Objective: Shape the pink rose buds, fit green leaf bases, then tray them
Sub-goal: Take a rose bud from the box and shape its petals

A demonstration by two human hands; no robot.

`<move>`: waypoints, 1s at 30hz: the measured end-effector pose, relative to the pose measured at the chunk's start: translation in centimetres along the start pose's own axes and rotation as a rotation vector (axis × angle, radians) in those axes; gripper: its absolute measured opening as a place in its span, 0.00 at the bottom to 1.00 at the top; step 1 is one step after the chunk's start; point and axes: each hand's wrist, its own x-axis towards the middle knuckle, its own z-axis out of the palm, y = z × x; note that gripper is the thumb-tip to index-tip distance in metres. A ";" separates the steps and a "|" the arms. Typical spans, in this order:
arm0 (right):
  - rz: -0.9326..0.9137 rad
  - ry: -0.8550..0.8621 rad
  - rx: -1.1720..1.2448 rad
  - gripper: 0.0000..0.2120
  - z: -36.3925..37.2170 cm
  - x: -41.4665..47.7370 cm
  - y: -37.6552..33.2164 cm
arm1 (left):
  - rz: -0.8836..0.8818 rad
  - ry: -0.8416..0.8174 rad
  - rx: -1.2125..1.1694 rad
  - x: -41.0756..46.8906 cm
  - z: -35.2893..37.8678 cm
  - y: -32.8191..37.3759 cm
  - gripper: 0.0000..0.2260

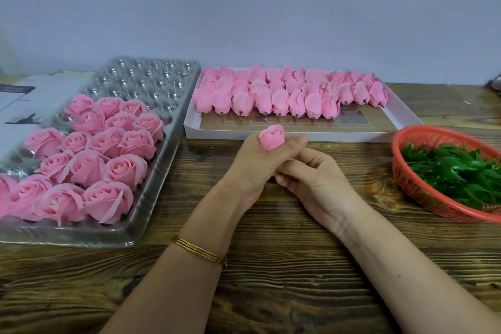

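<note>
A small pink rose bud point(272, 139) is held upright in the left hand point(257, 163), above the dark wood-grain bench point(271, 266) and just in front of the white shallow cardboard box point(298, 136). The bud is gripped between thumb and curled fingers, so only its upper half is seen: tightly wrapped petals, a spiral centre, and one outer petal standing slightly proud at the top. Its base is hidden inside the fist.

The right hand point(314, 179) is tucked under the left with its fingers curled against it – whether anything is pinched there cannot be told. A thin gold bangle point(200, 251) is worn on the left wrist.

In the white box, closed pink buds point(271, 98) are laid in overlapping rows, with short dark stubs showing at the front row's lower ends.

To the left, a clear plastic compartment tray point(151, 81) is set on the bench; its near part is filled with opened pink roses point(108, 149) – fuller, with spread petals and traces of green beneath – while the far wells are unfilled.

At the right edge, a red plastic mesh basket point(412, 184) is heaped with green leaf bases point(455, 171).
</note>
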 end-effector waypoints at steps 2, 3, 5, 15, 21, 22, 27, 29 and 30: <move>0.017 -0.006 -0.005 0.06 -0.1 0.0 0.0 | -0.012 -0.021 0.023 0.1 -0.2 -0.1 0.20; 0.027 -0.014 -0.003 0.05 -0.1 0.0 -0.1 | -0.026 -0.036 0.036 0.1 -0.2 0.0 0.17; 0.044 -0.039 0.002 0.06 -0.1 0.0 -0.2 | -0.027 -0.062 0.048 0.0 -0.4 0.1 0.19; 0.044 0.076 -0.063 0.15 -0.8 0.2 -0.3 | 0.083 0.048 0.164 0.2 -0.1 -0.4 0.08; -0.129 0.267 -0.145 0.11 -0.7 0.1 -0.2 | 0.223 0.157 0.392 0.3 -0.1 -0.6 0.16; -0.139 0.283 -0.164 0.14 -0.7 0.1 -0.2 | 0.226 0.148 0.439 0.4 -0.1 -0.7 0.15; -0.133 0.300 -0.199 0.27 -0.4 -0.1 -0.1 | 0.211 0.089 0.577 0.5 0.0 -1.3 0.06; -0.141 0.299 -0.181 0.27 -0.3 -0.1 -0.1 | 0.205 0.074 0.570 0.4 0.1 -1.4 0.08; -0.144 0.297 -0.175 0.26 -0.3 -0.1 -0.1 | 0.205 0.069 0.571 0.4 0.1 -1.3 0.09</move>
